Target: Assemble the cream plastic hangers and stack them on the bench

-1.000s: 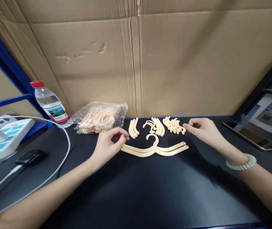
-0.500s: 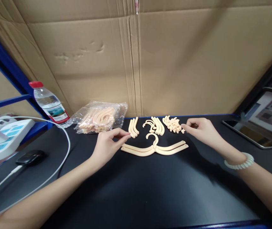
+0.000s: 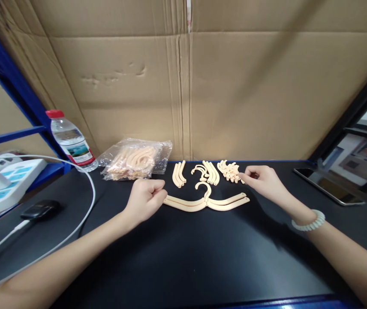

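My left hand (image 3: 146,198) is closed, thumb against curled fingers, beside the left end of a cream-coloured folding clothes hanger (image 3: 190,205). Whatever its fingers hold, if anything, is hidden. The hanger lies flat, with its hook pointing away from me and paired arms spread to both sides. At the right edge of a pile of small cream-coloured pieces (image 3: 230,171), my right hand (image 3: 263,180) pinches thumb and fingers together. Too little shows between those fingertips to name anything there. Behind the hanger lie loose curved hanger arms (image 3: 179,174), several more arms (image 3: 211,172) and loose hooks (image 3: 199,171).
A clear plastic bag (image 3: 135,161) of similar parts lies at the back left. Near it leans a water bottle (image 3: 74,143). A white cable (image 3: 91,197), black device (image 3: 40,211) and power strip (image 3: 22,178) occupy the left. Right stands a phone-like slab (image 3: 328,186).
My left hand has drawn back slightly from the loose arms and curled its fingers more tightly. My right hand has shifted left to the small pieces. The camera view has shifted slightly.
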Available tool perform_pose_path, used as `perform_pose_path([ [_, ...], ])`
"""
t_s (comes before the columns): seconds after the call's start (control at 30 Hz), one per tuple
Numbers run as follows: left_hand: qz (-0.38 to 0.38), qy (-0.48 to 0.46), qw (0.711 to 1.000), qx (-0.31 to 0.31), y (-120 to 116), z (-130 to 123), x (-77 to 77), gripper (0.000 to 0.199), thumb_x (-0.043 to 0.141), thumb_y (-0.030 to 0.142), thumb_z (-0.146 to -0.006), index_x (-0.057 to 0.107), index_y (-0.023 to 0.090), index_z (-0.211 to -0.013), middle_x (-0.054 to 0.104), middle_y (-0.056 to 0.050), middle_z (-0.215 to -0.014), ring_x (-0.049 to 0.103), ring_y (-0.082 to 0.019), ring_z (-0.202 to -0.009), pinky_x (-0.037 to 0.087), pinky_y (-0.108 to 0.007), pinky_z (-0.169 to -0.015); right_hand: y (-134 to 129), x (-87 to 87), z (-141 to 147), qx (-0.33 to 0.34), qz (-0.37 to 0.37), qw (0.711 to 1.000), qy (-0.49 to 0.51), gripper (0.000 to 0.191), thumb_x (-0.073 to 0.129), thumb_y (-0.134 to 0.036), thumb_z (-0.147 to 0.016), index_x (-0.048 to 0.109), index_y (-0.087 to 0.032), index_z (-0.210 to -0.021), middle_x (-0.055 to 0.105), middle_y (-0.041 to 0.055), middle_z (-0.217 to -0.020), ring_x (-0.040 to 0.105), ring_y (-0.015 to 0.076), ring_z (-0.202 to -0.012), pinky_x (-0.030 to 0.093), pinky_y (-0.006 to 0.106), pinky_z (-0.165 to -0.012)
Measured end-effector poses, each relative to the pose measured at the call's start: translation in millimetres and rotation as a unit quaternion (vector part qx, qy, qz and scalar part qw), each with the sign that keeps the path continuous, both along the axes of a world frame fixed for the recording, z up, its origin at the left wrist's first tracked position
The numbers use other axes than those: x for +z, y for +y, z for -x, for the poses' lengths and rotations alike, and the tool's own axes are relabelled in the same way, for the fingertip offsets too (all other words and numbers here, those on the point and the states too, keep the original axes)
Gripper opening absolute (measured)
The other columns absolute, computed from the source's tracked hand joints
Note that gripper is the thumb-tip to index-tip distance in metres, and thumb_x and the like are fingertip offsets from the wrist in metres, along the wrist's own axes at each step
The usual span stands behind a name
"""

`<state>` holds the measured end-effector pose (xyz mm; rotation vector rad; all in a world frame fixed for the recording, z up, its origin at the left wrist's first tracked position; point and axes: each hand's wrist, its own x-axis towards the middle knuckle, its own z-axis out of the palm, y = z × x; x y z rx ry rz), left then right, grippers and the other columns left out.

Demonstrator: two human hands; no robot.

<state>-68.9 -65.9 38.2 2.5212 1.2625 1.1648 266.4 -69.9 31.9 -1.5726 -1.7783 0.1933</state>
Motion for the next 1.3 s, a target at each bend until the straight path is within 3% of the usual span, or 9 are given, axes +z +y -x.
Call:
perform_pose_path([
  [0.17, -0.009, 0.037, 0.999, 0.0, -3.6, -2.1, 3.3, 0.025, 0.04, 0.018, -0.068, 0.019, 0.022, -0.055, 0.021, 0.005, -0.049, 0.023, -0.011, -0.046, 0.02, -0.027, -0.047, 2.6, -2.8, 7.3, 0.021, -0.007, 1.0, -0.004, 0.035, 0.053, -0.039, -0.08, 0.043, -0.021, -0.053, 0.046, -0.0039, -0.05, 0.044, 0.0119, -0.05, 0.03, 0.025, -0.052],
  [0.27, -0.018, 0.102, 0.995, -0.001, -2.7, -8.8, 12.6, 0.014, 0.045, 0.017, -0.071, 0.034, 0.023, -0.063, 0.039, 0.004, -0.057, 0.036, -0.014, -0.051, 0.03, -0.027, -0.051, 8.7, -2.0, 16.9, 0.047, 0.003, 0.999, -0.015, 0.026, 0.052, -0.034, -0.08, 0.048, -0.02, -0.059, 0.055, -0.0021, -0.058, 0.051, 0.0132, -0.056, 0.038, 0.025, -0.056],
  [0.37, -0.082, 0.211, 0.973, -0.05, 5.6, -17.1, 26.3, 0.006, 0.047, 0.017, -0.081, 0.051, 0.019, -0.078, 0.059, -0.005, -0.082, 0.052, -0.021, -0.078, 0.042, -0.033, -0.071, 19.4, 3.7, 32.6, 0.074, 0.023, 0.996, -0.037, 0.007, 0.056, -0.025, -0.079, 0.056, -0.019, -0.075, 0.064, -0.0004, -0.068, 0.059, 0.0134, -0.062, 0.043, 0.023, -0.06],
  [0.43, -0.123, 0.278, 0.95, -0.065, 17.7, -22.0, 34.2, 0.015, 0.045, 0.013, -0.086, 0.059, 0.017, -0.083, 0.062, -0.011, -0.109, 0.052, -0.024, -0.099, 0.041, -0.037, -0.083, 30.1, 9.0, 45.2, 0.085, 0.043, 0.993, -0.064, 0.006, 0.058, -0.02, -0.079, 0.061, -0.018, -0.084, 0.067, 0.0001, -0.071, 0.062, 0.0133, -0.065, 0.044, 0.022, -0.061],
  [0.5, -0.127, 0.344, 0.929, -0.056, 34.3, -26.4, 38.6, 0.019, 0.047, 0.011, -0.088, 0.065, 0.017, -0.089, 0.062, -0.01, -0.118, 0.049, -0.026, -0.111, 0.039, -0.038, -0.087, 43.9, 13.5, 57.8, 0.087, 0.068, 0.989, -0.1, 0.005, 0.059, -0.017, -0.08, 0.064, -0.017, -0.081, 0.069, 0.0014, -0.073, 0.064, 0.0141, -0.068, 0.045, 0.023, -0.063],
  [0.6, -0.11, 0.403, 0.907, -0.058, 60.8, -32.4, 37.1, 0.019, 0.054, 0.01, -0.087, 0.07, 0.02, -0.092, 0.064, -0.009, -0.118, 0.049, -0.027, -0.113, 0.039, -0.037, -0.084, 66.6, 15.9, 73.9, 0.076, 0.116, 0.978, -0.158, 0.01, 0.067, -0.021, -0.081, 0.066, -0.014, -0.074, 0.069, 0.0037, -0.074, 0.065, 0.0169, -0.073, 0.048, 0.027, -0.069],
  [0.77, -0.103, 0.444, 0.887, -0.073, 86.0, -39.8, 22.9, 0.023, 0.058, 0.007, -0.085, 0.074, 0.022, -0.09, 0.066, -0.009, -0.109, 0.052, -0.024, -0.106, 0.038, -0.032, -0.076, 92.0, 11.5, 91.8, 0.06, 0.205, 0.951, -0.223, 0.025, 0.059, -0.036, -0.094, 0.064, -0.014, -0.105, 0.066, 0.0059, -0.103, 0.065, 0.0178, -0.086, 0.055, 0.036, -0.077],
  [1.1, -0.109, 0.451, 0.879, -0.112, 93.6, -42.6, 9.1, 0.022, 0.062, 0.008, -0.085, 0.072, 0.024, -0.096, 0.069, -0.006, -0.102, 0.055, -0.02, -0.1, 0.034, -0.029, -0.071, 103.0, 2.6, 102.0, 0.029, 0.278, 0.923, -0.263, 0.027, 0.061, -0.034, -0.093, 0.062, -0.014, -0.111, 0.064, 0.0082, -0.111, 0.064, 0.0198, -0.093, 0.055, 0.038, -0.081],
  [1.3, -0.116, 0.442, 0.878, -0.143, 92.9, -43.9, 8.9, 0.019, 0.063, 0.005, -0.082, 0.073, 0.021, -0.082, 0.071, -0.005, -0.094, 0.056, -0.02, -0.1, 0.033, -0.03, -0.071, 104.8, -0.1, 98.2, 0.029, 0.299, 0.919, -0.255, 0.026, 0.061, -0.033, -0.093, 0.063, -0.013, -0.11, 0.065, 0.0086, -0.109, 0.065, 0.019, -0.091, 0.055, 0.036, -0.079],
])
